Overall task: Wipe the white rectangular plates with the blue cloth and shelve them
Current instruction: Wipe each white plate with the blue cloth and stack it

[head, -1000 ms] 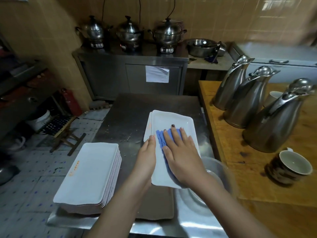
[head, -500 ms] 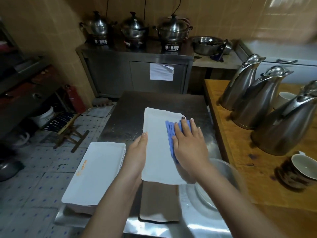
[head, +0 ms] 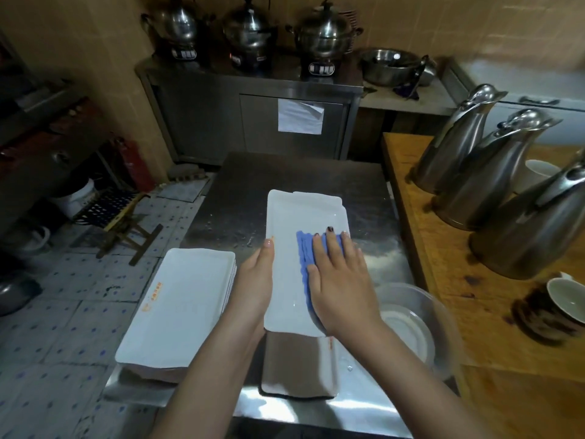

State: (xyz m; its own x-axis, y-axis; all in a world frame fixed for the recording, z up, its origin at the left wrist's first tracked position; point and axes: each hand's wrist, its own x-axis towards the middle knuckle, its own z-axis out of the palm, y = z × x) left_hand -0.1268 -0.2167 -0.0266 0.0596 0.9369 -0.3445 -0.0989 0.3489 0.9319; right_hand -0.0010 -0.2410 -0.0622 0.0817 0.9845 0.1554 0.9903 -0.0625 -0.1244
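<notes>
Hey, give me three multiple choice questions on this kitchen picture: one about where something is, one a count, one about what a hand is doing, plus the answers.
1. Where is the stack of white plates relative to the plate being wiped?
A) to its left
B) on the floor
C) on the back cabinet

2. How many steel jugs stand on the wooden table?
A) two
B) three
C) five

3. What is the right hand doing?
A) gripping a mug
B) hanging idle
C) pressing the blue cloth onto the plate

Answers:
1 A, the stack sits on the steel counter left of that plate.
2 B, three jugs stand in a row on the table.
3 C, its straight fingers lie flat on the cloth.
</notes>
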